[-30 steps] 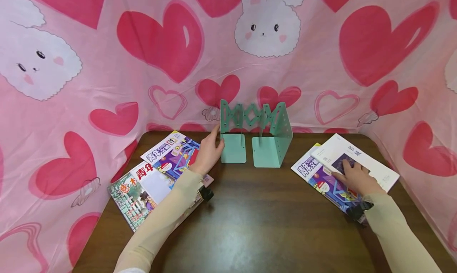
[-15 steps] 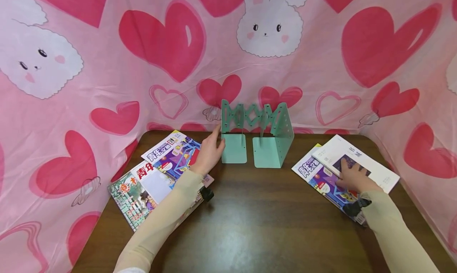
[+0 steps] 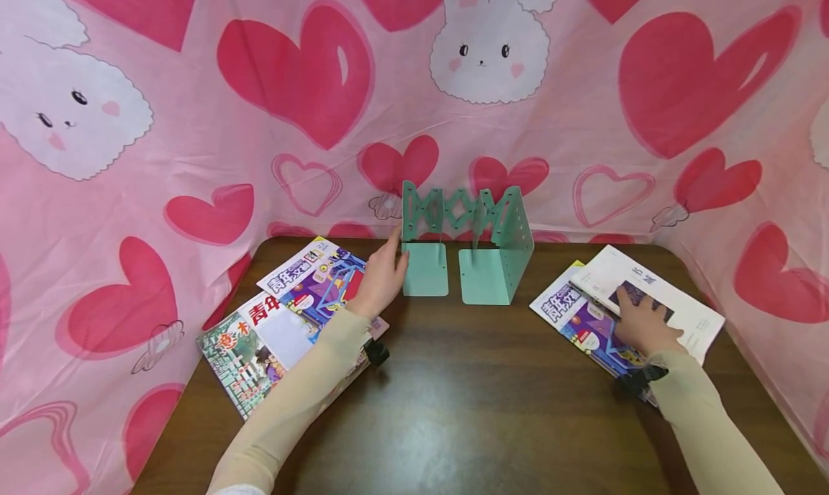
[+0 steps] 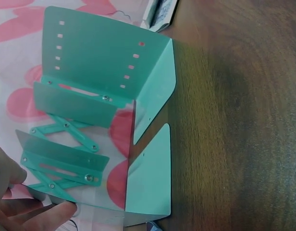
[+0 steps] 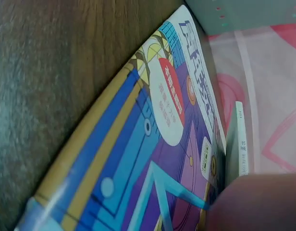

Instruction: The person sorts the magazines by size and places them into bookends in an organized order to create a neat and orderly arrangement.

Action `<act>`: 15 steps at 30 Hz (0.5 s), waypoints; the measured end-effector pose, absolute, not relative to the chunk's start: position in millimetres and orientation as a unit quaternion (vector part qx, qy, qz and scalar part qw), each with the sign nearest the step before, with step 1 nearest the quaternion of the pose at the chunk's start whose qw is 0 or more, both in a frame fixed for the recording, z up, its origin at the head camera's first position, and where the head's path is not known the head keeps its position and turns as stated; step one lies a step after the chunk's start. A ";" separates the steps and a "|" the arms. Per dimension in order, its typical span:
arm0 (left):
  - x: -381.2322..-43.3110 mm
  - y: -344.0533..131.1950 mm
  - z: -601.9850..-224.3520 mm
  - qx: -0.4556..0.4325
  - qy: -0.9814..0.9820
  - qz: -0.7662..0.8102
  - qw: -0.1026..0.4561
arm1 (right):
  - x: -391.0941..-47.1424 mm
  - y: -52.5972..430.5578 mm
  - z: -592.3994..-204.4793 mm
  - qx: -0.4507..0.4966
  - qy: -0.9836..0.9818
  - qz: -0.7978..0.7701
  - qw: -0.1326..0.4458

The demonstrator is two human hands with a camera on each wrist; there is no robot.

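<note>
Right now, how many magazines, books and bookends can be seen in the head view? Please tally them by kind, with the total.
Purple-covered magazines: 2
Other magazines at the left: 2
White-covered book: 1
Green expandable bookend: 1
Total: 6

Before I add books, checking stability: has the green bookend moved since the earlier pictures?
No: in the head view, the green bookend shows no shift against the pink backdrop.

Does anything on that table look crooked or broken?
Nothing looks broken, just untidy: magazines on the left are fanned unevenly, and on the right the white book overlaps the purple magazine, edges misaligned.
</note>
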State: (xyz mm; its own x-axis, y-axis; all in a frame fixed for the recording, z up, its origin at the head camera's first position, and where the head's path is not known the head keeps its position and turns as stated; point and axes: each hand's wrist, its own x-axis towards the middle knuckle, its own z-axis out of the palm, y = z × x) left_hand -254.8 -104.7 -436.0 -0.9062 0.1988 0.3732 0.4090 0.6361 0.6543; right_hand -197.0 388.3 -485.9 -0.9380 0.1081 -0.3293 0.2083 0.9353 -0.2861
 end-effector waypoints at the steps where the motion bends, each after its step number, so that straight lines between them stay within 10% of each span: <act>1: -254.9 -104.9 -436.0 -0.170 -0.895 -0.390 0.135 | -196.8 388.7 -485.8 0.083 0.972 -0.158 0.151; 15: -255.0 -104.9 -437.0 -0.171 -0.897 -0.382 0.143 | -192.3 386.6 -492.7 0.094 0.974 -0.182 0.100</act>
